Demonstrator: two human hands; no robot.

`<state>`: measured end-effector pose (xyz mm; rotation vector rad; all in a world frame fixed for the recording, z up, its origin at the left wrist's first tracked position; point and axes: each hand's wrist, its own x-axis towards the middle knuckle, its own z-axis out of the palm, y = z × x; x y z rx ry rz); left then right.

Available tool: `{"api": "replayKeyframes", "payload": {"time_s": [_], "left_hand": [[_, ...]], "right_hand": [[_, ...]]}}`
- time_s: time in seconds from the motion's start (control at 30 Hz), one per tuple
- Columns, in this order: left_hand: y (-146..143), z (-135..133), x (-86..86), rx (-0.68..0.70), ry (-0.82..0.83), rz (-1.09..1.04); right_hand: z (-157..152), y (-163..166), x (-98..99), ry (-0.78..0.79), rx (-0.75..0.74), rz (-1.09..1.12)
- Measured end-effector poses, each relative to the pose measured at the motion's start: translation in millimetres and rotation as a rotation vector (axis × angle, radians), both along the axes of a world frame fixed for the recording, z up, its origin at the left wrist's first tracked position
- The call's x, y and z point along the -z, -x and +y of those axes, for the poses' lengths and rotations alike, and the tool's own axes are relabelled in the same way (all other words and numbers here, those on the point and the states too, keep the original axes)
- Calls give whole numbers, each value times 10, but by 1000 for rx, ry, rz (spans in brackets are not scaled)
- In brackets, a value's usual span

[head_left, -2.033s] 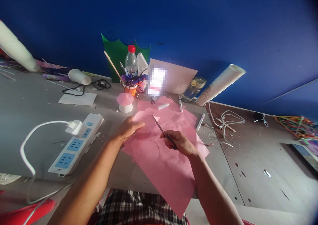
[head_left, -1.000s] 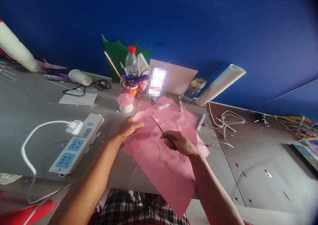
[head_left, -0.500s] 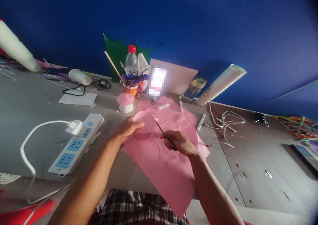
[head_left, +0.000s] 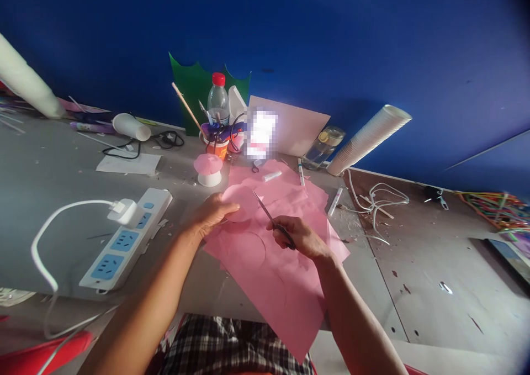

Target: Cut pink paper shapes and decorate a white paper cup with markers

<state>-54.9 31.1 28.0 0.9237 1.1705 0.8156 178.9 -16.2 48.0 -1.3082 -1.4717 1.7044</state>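
Observation:
My left hand [head_left: 212,214] pinches a round piece of pink paper [head_left: 240,202] a little above the table. My right hand [head_left: 298,237] is closed round the handles of small scissors [head_left: 269,218], whose blades point up-left and touch the round piece's right edge. Under both hands lies a large pink paper sheet [head_left: 271,275] with a round hole cut in it, draped over the table's near edge.
A white power strip [head_left: 126,239] with a plugged charger lies to the left. Behind the paper stand a small pink-topped cup [head_left: 208,170], a pen holder [head_left: 217,141], a water bottle [head_left: 217,99] and a lying stack of paper cups [head_left: 368,139]. White cables [head_left: 377,200] lie to the right.
Almost nothing differs. The scissors' blades have shifted slightly along the edge of the round pink piece; both hands stay in place.

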Motion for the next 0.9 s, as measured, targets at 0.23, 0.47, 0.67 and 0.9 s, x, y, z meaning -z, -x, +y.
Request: {"api": "replayKeyframes", "payload": {"time_s": [0.23,0.47,0.67,0.9], "left_hand": [[-15,-18,2,22,-39,13],[-23,-9,44,41,-20,-37],[-32,-27,25,50,-26,-3],[-52,-60,-68,118,-148,141]], "right_hand": [[4,2,10,-24,3,-36],[9,-15,50,-31,3,-33],[14,-24,60,-56,-6,-54],[25,-29,73,-94,-16,-91]]}}
